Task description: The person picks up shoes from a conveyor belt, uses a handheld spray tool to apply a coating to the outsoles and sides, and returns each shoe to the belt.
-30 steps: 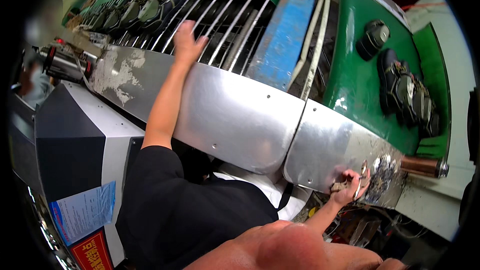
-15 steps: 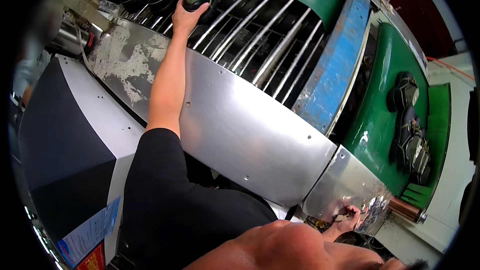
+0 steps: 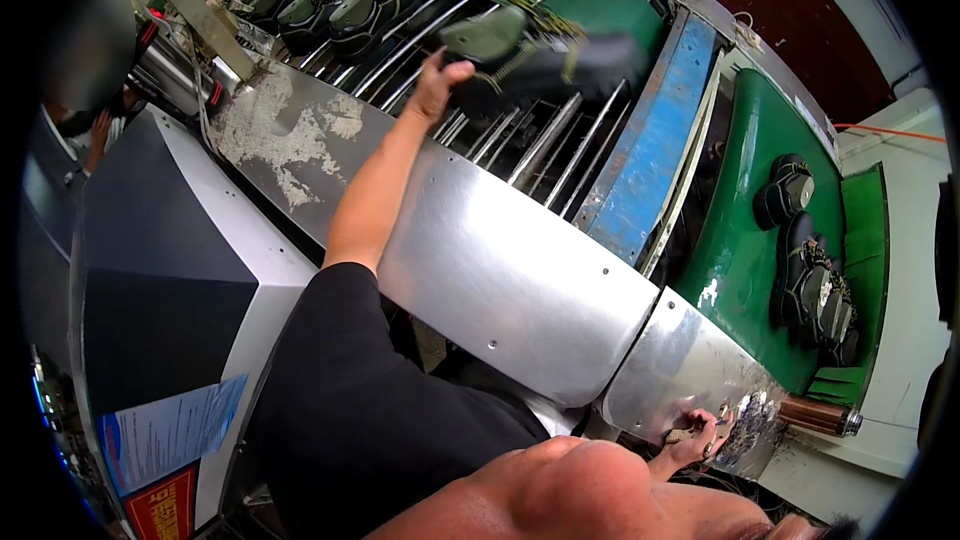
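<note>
My left hand (image 3: 437, 88) is closed on the heel end of a black shoe (image 3: 520, 65) with yellow-and-black laces and an olive-green block filling its ankle opening. Motion smears the shoe's toe, which points right over the metal rollers (image 3: 545, 145). At the lower right, my right hand (image 3: 697, 437) rests against the edge of a steel panel (image 3: 640, 395), its fingers curled. Whatever those fingers may hold is too small to make out. More black shoes of the same kind (image 3: 350, 25) sit in a row on the rollers, left of my left hand.
A scratched blue crossbar (image 3: 665, 130) divides the rollers from a green belt (image 3: 745, 190), where several black shoes (image 3: 810, 280) lie. Along the near side runs a smooth steel cover (image 3: 500, 250). At the left stands a dark grey and white machine housing (image 3: 170, 270).
My left hand has moved right along the rollers, carrying the shoe away from the row. My right hand has stayed at the panel edge. The view has shifted slightly.
</note>
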Demonstrator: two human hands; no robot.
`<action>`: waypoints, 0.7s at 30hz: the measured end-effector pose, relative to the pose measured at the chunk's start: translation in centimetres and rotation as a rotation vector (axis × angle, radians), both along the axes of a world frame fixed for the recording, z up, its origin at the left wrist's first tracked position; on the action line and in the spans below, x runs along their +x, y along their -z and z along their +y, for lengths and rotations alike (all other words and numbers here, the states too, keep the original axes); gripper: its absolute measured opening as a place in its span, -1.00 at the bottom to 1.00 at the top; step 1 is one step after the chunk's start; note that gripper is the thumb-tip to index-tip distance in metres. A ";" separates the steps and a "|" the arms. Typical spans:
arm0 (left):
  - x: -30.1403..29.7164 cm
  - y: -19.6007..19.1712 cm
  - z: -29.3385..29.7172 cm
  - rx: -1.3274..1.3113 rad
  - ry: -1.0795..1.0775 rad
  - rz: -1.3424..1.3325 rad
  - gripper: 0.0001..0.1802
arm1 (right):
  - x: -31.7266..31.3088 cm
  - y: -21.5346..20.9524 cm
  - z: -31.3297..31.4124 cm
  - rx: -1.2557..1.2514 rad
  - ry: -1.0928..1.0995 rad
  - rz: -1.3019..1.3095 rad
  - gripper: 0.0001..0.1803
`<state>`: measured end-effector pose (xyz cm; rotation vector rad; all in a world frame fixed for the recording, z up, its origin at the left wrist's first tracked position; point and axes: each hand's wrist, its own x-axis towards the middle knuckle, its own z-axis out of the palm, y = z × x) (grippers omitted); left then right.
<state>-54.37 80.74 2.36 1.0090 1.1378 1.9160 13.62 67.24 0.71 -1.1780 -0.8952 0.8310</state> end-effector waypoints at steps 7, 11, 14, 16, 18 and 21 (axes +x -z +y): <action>14.3 -4.4 -6.2 -0.214 0.746 0.782 -0.10 | -0.6 -0.7 -0.6 0.060 0.040 -0.045 -0.38; 21.8 -7.0 -13.5 -0.151 0.717 0.890 -0.02 | -0.3 -1.2 -0.6 0.038 0.038 -0.042 -0.39; 22.8 -7.9 -12.1 -0.400 0.984 0.787 -0.20 | -0.3 -1.3 -0.9 0.023 0.031 -0.008 -0.39; 24.2 -6.5 -8.3 -0.600 0.862 0.641 -0.51 | -0.1 -1.1 -0.9 0.078 0.003 0.016 -0.43; 25.9 -2.0 -3.1 -0.359 0.561 0.832 -0.45 | 0.6 -0.2 -0.6 0.092 -0.009 0.024 -0.46; 29.8 -1.6 2.8 -0.636 0.766 0.164 -0.26 | -0.1 -1.2 -0.6 0.065 0.022 0.039 -0.42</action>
